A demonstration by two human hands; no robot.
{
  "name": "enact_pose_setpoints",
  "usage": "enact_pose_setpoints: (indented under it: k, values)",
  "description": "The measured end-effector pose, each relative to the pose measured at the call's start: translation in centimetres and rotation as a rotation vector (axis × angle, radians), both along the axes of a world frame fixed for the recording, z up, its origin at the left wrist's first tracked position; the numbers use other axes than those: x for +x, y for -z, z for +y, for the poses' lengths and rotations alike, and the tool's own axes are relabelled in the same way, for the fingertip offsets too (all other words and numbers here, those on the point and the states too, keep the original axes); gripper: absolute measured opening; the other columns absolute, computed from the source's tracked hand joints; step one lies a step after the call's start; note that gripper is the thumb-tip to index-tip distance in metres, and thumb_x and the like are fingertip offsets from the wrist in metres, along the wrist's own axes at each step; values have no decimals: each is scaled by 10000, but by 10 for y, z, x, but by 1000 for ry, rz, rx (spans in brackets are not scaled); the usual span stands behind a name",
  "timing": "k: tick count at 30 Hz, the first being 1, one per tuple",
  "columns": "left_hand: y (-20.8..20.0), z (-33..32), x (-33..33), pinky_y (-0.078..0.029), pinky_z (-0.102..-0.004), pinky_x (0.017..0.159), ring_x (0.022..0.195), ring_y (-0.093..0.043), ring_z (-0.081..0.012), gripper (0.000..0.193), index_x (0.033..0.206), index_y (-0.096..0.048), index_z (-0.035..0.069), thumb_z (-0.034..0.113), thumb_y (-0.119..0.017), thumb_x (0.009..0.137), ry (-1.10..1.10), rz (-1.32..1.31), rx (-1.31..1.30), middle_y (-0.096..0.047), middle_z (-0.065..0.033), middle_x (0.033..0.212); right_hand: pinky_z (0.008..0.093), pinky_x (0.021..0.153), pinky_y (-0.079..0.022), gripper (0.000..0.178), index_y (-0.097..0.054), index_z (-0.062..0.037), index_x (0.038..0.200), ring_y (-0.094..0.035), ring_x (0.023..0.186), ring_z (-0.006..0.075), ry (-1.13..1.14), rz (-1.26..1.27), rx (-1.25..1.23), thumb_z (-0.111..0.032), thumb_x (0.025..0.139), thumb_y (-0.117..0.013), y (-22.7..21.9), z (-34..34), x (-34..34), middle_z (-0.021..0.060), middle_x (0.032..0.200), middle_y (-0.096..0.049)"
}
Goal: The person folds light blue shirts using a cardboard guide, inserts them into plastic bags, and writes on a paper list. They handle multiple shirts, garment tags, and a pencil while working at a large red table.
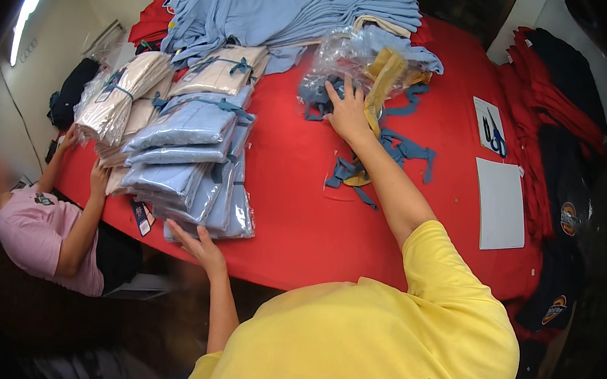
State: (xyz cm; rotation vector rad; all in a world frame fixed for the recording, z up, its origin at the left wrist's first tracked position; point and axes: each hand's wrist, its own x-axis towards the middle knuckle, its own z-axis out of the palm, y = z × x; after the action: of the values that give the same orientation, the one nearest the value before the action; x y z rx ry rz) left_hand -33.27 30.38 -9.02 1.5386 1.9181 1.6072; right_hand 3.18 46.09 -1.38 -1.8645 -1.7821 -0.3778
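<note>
Head view records a person in a yellow shirt leaning over a red table (302,211). Left hand (199,245) rests at the near table edge, fingers spread flat and gripping nothing, touching the bottom of a stack of bagged light-blue garments (192,159) that is tied with blue strips. Right hand (349,111) reaches across the table, fingers splayed open, pressing on a clear plastic bag (342,57) that holds blue and yellow fabric strips (387,71) — it grips nothing that can be confirmed. Loose blue strips (399,151) lie on the table just beside that wrist. Behind the bag sits a heap of unbagged light-blue garments (289,7). White paper sheet (500,203) and blue-handled scissors (495,133) lie to the right, well apart from both hands. At the left — a second person in a pink shirt (36,232) handles a bundle of beige bagged garments (121,100).
</note>
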Motion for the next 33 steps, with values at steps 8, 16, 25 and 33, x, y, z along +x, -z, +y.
enact_pose_setpoints:
  k: [8,16,25,33]
  values:
    - [-7,-49,15,-162,-523,1125,1393,-216,-376,511,1365,-356,-8,211,-523,935,24,196,209,-307,-211,1445,462,995,-405,537,-542,-120,1264,-425,1247,453,-151,64,468,-215,769,-724,-90,-62,-22,216,1445,-353]
    - [-24,-71,114,-330,-493,1035,1231,-405,-383,475,1271,-475,38,127,-644,836,754,160,22,-403,-199,1333,432,906,-459,614,-505,-94,1267,-579,1101,391,93,585,-106,-215,711,-735,-51,52,73,220,1193,-600]
    - [-25,-68,183,-346,-478,1027,1231,-417,-373,510,1293,-514,92,171,-678,816,830,286,-92,-416,-176,1359,356,725,-522,229,-643,-14,967,-673,786,222,36,670,248,-107,758,-635,-91,1,137,140,860,-688]
    - [-24,1,318,-80,-739,1032,1415,-116,-438,623,1400,-443,297,533,-593,844,688,756,-196,-206,-142,1540,382,941,-438,726,-328,-103,1458,-605,1011,333,-523,415,-87,-451,883,-602,-96,-31,98,199,1052,-644]
